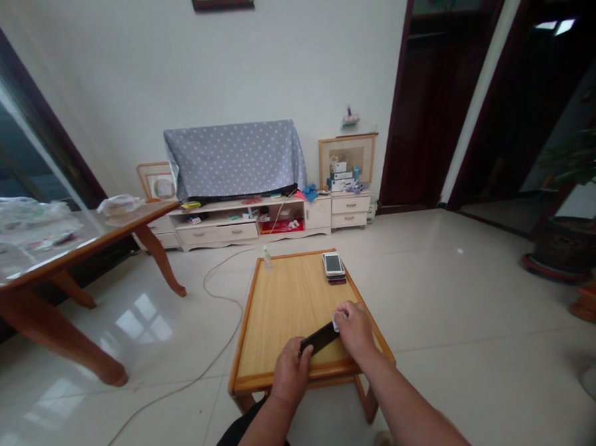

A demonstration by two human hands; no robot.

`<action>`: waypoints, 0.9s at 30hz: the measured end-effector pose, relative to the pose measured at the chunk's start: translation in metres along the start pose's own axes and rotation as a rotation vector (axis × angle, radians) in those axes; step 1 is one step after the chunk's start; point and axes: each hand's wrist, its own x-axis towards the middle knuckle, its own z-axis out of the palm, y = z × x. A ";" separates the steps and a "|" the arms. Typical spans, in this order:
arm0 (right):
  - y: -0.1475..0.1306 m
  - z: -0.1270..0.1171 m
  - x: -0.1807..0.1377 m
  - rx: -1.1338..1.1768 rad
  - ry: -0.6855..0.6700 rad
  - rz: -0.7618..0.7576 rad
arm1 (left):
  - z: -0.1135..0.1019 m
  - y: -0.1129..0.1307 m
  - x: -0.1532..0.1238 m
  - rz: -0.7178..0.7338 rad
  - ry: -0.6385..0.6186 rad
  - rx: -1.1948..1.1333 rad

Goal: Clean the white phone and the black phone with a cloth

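Observation:
My left hand [292, 371] is closed around the near end of a dark phone [320, 337] held just above the small wooden table [282, 304]. On the phone's far end rests my right hand [354, 328], closed on a small white cloth [336, 322] that it presses against the phone. A stack of phones [333, 266], the top one white, lies at the table's far right corner. A small clear bottle [267, 258] stands at the far left edge.
A larger glass-topped table [69, 241] with plastic bags stands at left. A white cable [216, 280] runs across the tiled floor. A low cabinet [248, 222] with a cloth-covered television is at the back wall. A potted plant [573, 235] stands at right.

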 end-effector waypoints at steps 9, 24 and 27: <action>-0.044 0.018 -0.049 -0.112 -0.256 -0.189 | -0.002 -0.002 0.000 0.024 -0.048 -0.021; -0.050 0.026 -0.058 -0.234 -0.310 -0.181 | -0.005 0.001 0.001 0.014 -0.040 -0.011; -0.034 0.011 -0.034 -0.269 -0.253 -0.087 | -0.007 0.003 0.001 0.032 -0.059 -0.016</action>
